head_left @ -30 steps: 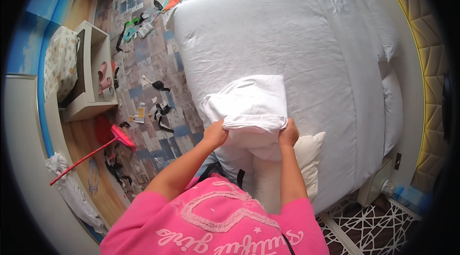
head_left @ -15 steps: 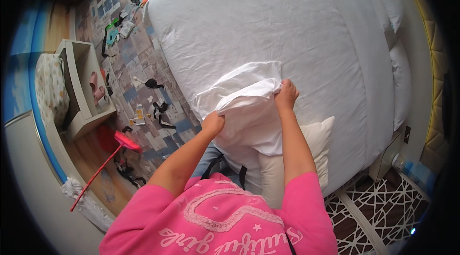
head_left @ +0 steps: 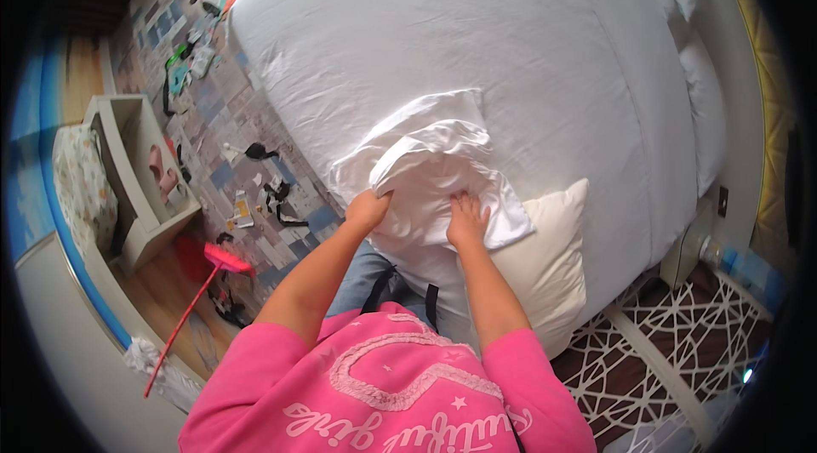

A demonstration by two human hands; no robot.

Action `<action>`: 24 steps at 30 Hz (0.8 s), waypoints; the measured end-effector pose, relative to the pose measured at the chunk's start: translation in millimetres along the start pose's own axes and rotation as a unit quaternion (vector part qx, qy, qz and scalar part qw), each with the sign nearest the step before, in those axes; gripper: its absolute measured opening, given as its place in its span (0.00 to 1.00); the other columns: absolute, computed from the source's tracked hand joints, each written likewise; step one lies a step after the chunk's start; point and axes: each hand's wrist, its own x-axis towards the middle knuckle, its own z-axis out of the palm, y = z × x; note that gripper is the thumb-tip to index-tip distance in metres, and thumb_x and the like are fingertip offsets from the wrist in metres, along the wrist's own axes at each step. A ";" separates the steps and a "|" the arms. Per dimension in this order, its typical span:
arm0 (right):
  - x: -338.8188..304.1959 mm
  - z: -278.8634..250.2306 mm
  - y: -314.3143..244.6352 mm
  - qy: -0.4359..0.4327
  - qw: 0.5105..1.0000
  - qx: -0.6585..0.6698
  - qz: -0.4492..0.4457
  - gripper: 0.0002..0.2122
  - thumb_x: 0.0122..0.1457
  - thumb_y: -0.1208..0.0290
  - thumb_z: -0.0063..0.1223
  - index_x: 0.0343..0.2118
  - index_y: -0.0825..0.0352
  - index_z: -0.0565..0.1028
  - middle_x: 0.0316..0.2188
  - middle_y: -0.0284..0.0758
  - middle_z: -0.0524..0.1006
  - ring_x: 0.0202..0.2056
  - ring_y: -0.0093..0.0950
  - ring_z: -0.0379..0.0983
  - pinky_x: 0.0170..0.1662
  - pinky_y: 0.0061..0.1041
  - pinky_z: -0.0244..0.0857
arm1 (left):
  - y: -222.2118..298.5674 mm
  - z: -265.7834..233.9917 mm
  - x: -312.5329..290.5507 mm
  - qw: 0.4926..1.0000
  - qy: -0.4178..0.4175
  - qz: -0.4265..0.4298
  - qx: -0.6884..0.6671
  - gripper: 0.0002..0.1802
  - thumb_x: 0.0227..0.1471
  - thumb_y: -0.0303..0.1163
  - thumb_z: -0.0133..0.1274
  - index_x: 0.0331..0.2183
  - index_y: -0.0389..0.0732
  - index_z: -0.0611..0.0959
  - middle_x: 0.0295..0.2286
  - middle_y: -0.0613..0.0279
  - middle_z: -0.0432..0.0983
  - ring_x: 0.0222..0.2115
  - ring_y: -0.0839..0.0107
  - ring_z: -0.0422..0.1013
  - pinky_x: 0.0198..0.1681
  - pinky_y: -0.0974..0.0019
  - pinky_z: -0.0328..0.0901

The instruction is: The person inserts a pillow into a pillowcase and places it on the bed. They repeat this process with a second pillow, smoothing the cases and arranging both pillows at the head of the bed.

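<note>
Here is the left hand (head_left: 366, 210), thumb and fingers pinched firmly on the near left edge of the white cloth (head_left: 430, 170), holding a loose fold raised! And over to the right hand (head_left: 468, 218): its fingers are unclenched, spread and pointing away from the body, laid on the cloth's lower layer. The cloth itself sits between the two sets of fingers and just beyond them, rumpled, its top layer bunched in waves ahead of the fingertips. One corner runs out to the right of the right fingers, lapping onto the cream pillow (head_left: 545, 274), which lies just beside and nearer the body than that hand, the right forearm crossing its left side.

Past both hands spreads the white bed (head_left: 391, 19). Far to the right of the right fingers, a white pillow (head_left: 703, 104) rests near the bed's edge. Well left of the left fingers, there's a pink broom (head_left: 228, 260), and farther out, a pale shelf unit (head_left: 157, 228) with pink slippers (head_left: 162, 172) inside!
</note>
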 end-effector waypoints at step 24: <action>-251.8 -23.3 155.7 0.322 0.904 0.271 0.076 0.19 0.51 0.78 0.55 0.48 0.66 0.70 0.58 0.43 0.63 0.60 0.47 0.56 0.61 0.45 0.52 | 27.6 276.3 -36.2 0.896 -0.166 -0.078 -0.404 0.57 0.38 0.67 0.62 0.58 0.35 0.63 0.53 0.56 0.66 0.51 0.59 0.65 0.49 0.52 0.64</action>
